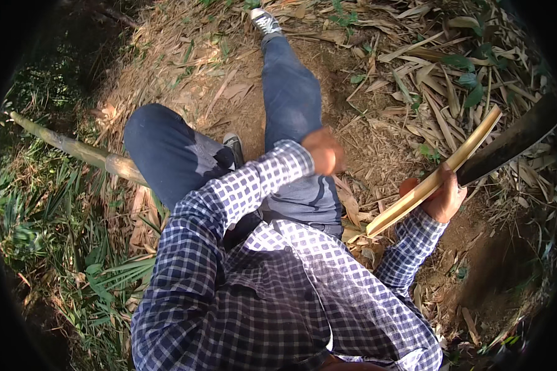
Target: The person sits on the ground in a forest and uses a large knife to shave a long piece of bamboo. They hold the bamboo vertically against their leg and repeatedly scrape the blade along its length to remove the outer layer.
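Observation:
My right hand (440, 199) is closed round a split strip of pale bamboo (408, 202), which slants up to the right. A machete with a dark, wide blade (507, 148) also runs out from this hand, beside the strip. Its handle is mostly hidden by my fingers. Across my lap reaches my left arm, and my left hand (325, 153) hovers over my thigh. Motion smears its fingers, so I cannot make out their pose or anything in them.
I sit on sloping ground with one leg stretched ahead and the other knee bent. A bamboo pole (74, 147) lies at the left, partly behind my knee (155, 139). Dry bamboo leaves (427, 68) cover the ground at the far right, with green plants (470, 80) among them.

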{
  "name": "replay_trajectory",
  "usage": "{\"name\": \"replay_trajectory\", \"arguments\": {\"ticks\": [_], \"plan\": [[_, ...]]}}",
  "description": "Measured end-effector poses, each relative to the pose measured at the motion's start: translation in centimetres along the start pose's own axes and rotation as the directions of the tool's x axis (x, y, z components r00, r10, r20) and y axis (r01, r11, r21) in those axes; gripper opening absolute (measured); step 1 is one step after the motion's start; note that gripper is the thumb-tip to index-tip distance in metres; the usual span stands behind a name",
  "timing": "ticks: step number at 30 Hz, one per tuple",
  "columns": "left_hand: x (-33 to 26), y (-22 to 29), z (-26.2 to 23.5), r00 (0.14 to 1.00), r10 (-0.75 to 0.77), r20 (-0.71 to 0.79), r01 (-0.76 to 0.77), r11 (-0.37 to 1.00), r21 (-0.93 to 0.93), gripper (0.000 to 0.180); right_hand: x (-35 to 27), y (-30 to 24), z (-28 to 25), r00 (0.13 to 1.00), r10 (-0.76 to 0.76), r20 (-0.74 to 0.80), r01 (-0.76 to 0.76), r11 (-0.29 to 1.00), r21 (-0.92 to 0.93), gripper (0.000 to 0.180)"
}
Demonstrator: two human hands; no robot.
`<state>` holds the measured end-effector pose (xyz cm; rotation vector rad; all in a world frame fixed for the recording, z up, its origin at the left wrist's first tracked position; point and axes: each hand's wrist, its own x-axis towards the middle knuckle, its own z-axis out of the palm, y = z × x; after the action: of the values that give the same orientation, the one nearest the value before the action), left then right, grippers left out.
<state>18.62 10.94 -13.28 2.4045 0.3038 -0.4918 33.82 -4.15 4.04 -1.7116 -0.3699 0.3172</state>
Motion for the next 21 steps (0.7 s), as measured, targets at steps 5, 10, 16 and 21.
{"name": "replay_trajectory", "arguments": {"ticks": [5,10,16,21], "plan": [[-5.6,0.1,2.3,0.938,0.344,-0.028,-0.34,0.935,0.101,0.057,0.6,0.2,0.7,0.997,0.078,-0.003,-0.077,0.992,0.099,0.029],[-19.6,-12.6,-10.6,0.541,-0.83,0.138,0.672,0.525,0.523,0.062,-0.3,0.2,2.0,0.999,0.039,-0.032,-0.034,0.989,0.146,0.043],[-30.6,-13.5,1.6,0.236,-0.787,-0.57,0.43,0.611,-0.665,0.072,0.5,2.1,1.9,0.979,0.097,0.179,-0.116,0.988,0.103,0.039],[-26.0,0.9,5.9,0.636,-0.331,-0.697,0.339,0.931,-0.133,0.053,-0.6,0.8,5.5,0.98,0.053,0.191,-0.074,0.992,0.102,0.029]]}}
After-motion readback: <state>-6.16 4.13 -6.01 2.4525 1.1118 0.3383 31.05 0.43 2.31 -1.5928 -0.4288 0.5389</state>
